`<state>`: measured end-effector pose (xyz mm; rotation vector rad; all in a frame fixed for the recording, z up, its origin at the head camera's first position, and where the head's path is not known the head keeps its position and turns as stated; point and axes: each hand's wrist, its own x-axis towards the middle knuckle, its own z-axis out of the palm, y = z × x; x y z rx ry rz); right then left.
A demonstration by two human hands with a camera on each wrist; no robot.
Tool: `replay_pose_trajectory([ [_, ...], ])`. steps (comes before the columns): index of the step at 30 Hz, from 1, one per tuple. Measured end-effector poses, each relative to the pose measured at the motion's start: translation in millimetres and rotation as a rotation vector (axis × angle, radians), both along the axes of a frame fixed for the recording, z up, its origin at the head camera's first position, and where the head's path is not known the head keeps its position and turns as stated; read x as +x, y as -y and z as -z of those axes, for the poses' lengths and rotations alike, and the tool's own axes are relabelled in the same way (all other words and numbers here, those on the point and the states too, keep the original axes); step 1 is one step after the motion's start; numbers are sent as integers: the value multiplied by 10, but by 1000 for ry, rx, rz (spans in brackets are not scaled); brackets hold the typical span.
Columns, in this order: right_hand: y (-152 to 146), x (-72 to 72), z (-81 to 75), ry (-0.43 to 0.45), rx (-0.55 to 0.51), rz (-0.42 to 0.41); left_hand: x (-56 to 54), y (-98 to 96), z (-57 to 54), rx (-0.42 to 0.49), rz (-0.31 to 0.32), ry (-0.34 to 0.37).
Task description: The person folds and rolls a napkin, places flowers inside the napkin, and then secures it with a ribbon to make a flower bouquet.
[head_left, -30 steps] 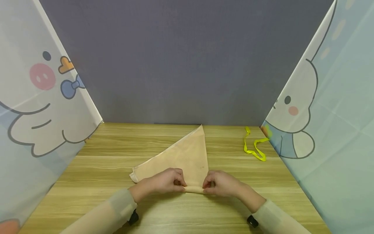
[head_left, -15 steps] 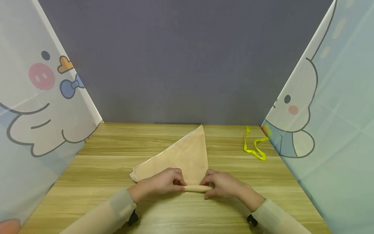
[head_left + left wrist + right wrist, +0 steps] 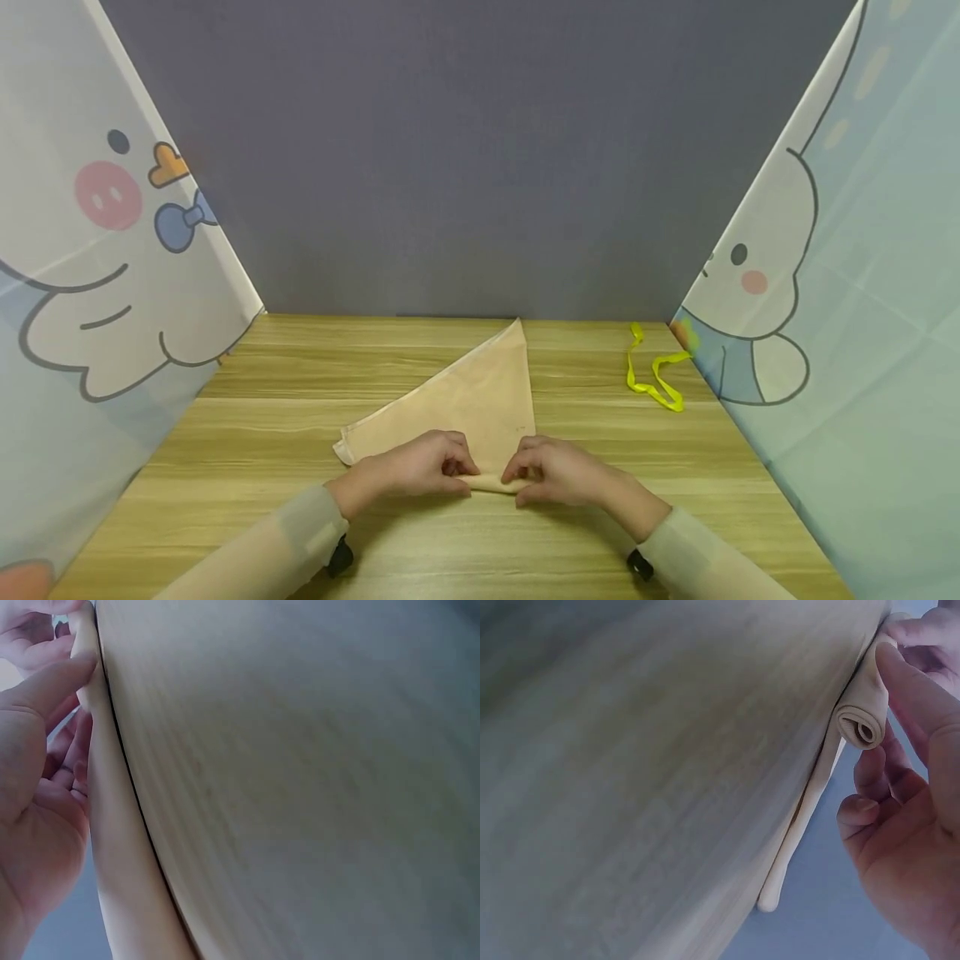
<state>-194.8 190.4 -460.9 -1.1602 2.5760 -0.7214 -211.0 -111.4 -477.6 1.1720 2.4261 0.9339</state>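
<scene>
A beige cloth [image 3: 472, 392] lies folded in a triangle in the head view, its far tip close to the grey back wall. Its near edge is wound into a tight roll [image 3: 491, 483]. My left hand [image 3: 427, 463] pinches the roll, thumb in front and fingers behind. A short way to its right, my right hand [image 3: 558, 472] pinches the same roll near its right end. The right wrist view shows that spiral roll end [image 3: 861, 727] sticking out past the thumb. Along the left wrist view runs the roll's left stretch [image 3: 124, 840], beside my left palm.
A yellow ribbon [image 3: 660, 392] lies in loose bends at the back right of the wooden table [image 3: 262, 433]. Printed cartoon curtains [image 3: 825, 250] stand at both sides, and a grey panel [image 3: 465, 167] closes off the back.
My right hand has slid left along the roll, closer to my left hand, its thumb and fingers opening and regripping. The left hand has barely moved; the cloth lies nearly as before.
</scene>
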Motion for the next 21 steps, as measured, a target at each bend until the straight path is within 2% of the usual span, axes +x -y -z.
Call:
replay_pose_trajectory([
  [7,14,-37,-16,-15,27,-24,10,32,-19,-8,14,-5],
  [15,-28,-127,-35,-35,-3,-28,-12,74,-16,20,-67,15],
  [19,-30,-155,-42,-8,-7,7,-45,98,9,60,-102,35],
  [21,-31,-162,-44,15,-16,23,-59,109,21,81,-99,31],
])
